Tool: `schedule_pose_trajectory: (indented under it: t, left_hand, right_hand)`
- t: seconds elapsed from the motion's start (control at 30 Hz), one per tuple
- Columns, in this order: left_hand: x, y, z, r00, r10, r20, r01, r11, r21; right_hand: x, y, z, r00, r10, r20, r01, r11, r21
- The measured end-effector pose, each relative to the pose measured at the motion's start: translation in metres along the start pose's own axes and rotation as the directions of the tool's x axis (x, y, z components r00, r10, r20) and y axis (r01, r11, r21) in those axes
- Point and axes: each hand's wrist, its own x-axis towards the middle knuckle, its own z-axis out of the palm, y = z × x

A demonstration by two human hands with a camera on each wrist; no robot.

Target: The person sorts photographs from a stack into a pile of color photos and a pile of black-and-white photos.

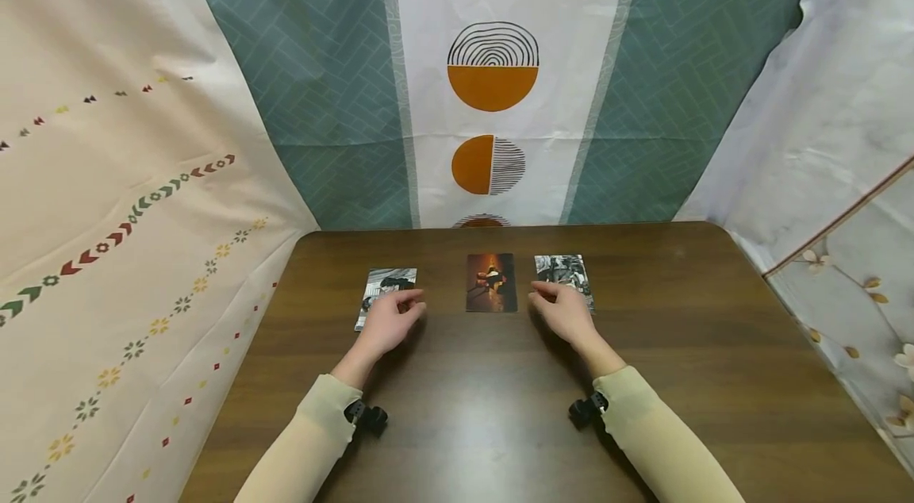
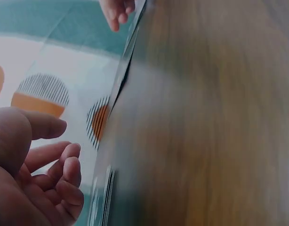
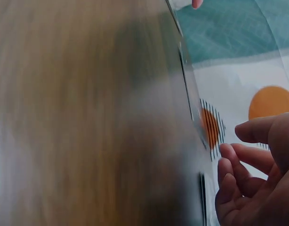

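Note:
Three picture cards lie flat in a row at the far side of the wooden table. My left hand is over the near right part of the left black-and-white card, covering some of it. My right hand hangs over the near left part of the right black-and-white card. Between the hands lies a dark card with an orange glowing picture. In the left wrist view, the left hand has loosely bent fingers and thumb apart with nothing between them. The right hand looks alike in the right wrist view.
The brown table ends at a patterned green and white cloth behind. A cream cloth with small motifs hangs on the left, a white floral one on the right. Each wrist wears a small black camera.

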Motion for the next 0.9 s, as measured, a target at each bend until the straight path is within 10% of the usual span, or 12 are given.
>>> schedule_pose_trajectory:
  t: [0.9]
  left_hand:
    - [-0.028,-0.057,-0.066,0.977,-0.152,-0.152,0.156,0.987,0.02]
  right_hand:
    - [0.006,-0.063,0.085,0.984,-0.134,0.115,0.128,0.99,0.061]
